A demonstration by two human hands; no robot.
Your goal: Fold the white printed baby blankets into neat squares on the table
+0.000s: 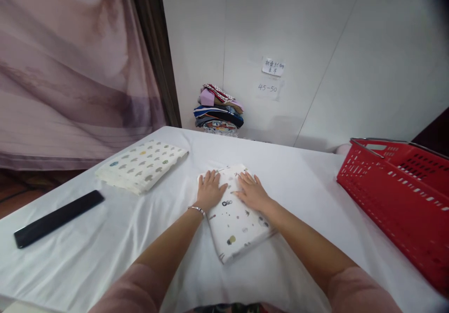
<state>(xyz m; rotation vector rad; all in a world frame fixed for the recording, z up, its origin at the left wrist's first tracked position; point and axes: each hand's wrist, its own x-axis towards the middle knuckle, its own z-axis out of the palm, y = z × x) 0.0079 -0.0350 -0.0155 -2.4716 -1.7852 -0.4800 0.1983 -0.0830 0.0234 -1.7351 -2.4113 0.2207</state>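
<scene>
One folded white cloth with a scattered small print [242,224] lies on the white-covered table [301,266], and two hands press on it. The left hand [209,192] rests flat on its far left part, fingers slightly spread, gripping nothing; one silver bracelet [197,209] circles that wrist. The right hand [253,193] lies palm down on its far right part, fingers also a little apart, gripping nothing. Left of the printed cloth are two things: one folded cream cloth with grey shapes [143,164] and, nearer the person, one long flat black object [59,218]. Right of it stands one red perforated plastic basket [396,200]. Beyond it, one stack of folded fabrics [219,109] sits by the wall, which bears two paper signs [273,67].
</scene>
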